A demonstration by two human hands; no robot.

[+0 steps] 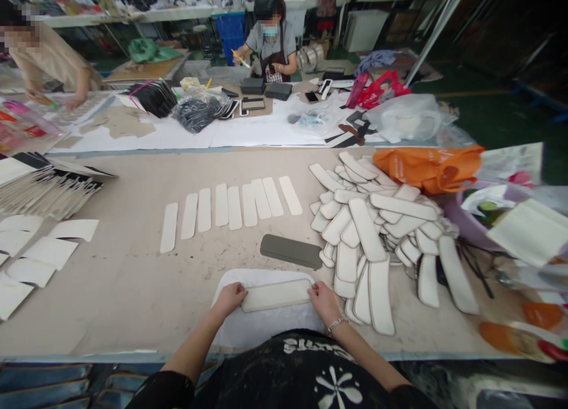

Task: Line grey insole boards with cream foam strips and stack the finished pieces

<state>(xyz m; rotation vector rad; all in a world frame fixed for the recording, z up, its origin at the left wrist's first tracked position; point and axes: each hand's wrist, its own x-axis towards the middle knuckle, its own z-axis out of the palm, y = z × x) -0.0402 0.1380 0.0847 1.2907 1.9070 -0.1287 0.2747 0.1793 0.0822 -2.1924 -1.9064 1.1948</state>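
My left grip (230, 298) and right grip (323, 301) pinch opposite ends of pale strip (277, 295), over white sheet (261, 329) (heap of similar pieces (367, 228), right).

And there's the cream strip (277, 295): long, round-cornered, grey-edged, crosswise over the white sheet (266, 325), right end angled slightly away!

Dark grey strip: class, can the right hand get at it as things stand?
Probably yes: the dark grey strip lies just beyond the right hand, mostly uncovered, though that hand holds a pale panel.
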